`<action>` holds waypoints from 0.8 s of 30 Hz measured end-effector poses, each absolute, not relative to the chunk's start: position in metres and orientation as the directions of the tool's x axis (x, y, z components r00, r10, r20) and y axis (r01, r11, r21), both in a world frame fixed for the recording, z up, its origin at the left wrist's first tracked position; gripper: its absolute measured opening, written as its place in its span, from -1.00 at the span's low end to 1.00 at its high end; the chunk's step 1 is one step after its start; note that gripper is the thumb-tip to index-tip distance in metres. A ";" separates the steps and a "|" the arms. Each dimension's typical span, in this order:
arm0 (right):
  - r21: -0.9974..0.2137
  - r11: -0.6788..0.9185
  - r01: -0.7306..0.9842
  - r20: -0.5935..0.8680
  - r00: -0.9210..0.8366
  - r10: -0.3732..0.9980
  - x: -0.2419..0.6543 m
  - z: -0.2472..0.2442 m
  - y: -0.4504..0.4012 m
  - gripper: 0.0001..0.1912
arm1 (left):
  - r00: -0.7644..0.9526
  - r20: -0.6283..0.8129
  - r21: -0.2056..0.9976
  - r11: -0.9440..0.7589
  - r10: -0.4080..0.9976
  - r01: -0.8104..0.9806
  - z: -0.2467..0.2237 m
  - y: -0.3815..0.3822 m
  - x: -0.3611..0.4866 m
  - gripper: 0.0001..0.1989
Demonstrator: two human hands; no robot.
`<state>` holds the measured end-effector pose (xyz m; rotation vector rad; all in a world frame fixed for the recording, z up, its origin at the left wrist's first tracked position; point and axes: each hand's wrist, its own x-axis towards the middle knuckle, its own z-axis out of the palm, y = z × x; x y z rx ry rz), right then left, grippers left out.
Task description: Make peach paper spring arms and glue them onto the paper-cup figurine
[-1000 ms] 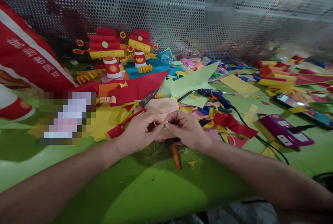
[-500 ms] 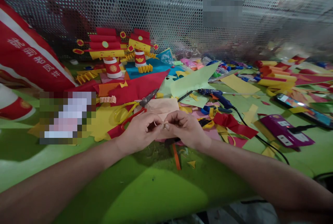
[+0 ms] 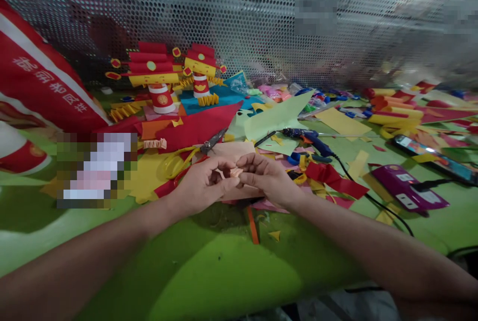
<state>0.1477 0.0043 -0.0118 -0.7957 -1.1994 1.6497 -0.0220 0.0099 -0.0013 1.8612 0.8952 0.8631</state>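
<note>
Between the fingertips of both hands is a small folded strip of peach paper. My left hand pinches it from the left, and my right hand pinches its right end. Below and behind the hands lies a flat sheet of peach paper. A pleated peach strip rests farther left on the table. Just beyond my left hand are scissors with yellow handles; their dark blades point up and right.
Two red-and-yellow paper figures stand at the back left. A blue glue gun with a cord lies to the right, near a purple power strip and a phone. Paper scraps cover much of the green table.
The hands have shifted slightly and the fingers have opened a little around the folded strip, so more of its pleats show. The surrounding things stay in place.
</note>
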 end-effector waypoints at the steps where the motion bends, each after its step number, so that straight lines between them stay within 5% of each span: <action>1: -0.930 -0.143 -0.339 -0.001 -0.386 0.923 0.148 -0.012 0.005 -0.69 | 0.505 0.187 0.905 -0.347 0.842 0.244 -0.001 0.010 -0.022 -0.77; 8: -0.876 -0.276 -0.396 -0.091 -0.426 0.900 0.150 -0.015 0.005 -0.58 | 0.536 0.338 0.769 -0.556 0.773 0.317 0.000 0.015 -0.025 -0.76; 16: -0.886 -0.321 -0.334 -0.154 -0.440 0.885 0.152 -0.016 0.006 -0.53 | 0.503 0.366 0.761 -0.563 0.783 0.323 0.000 0.015 -0.028 -0.82; 24: -0.899 -0.321 -0.298 -0.161 -0.456 0.875 0.148 -0.009 0.003 -0.56 | 0.511 0.440 0.612 -0.663 0.739 0.431 -0.003 0.015 -0.024 -0.88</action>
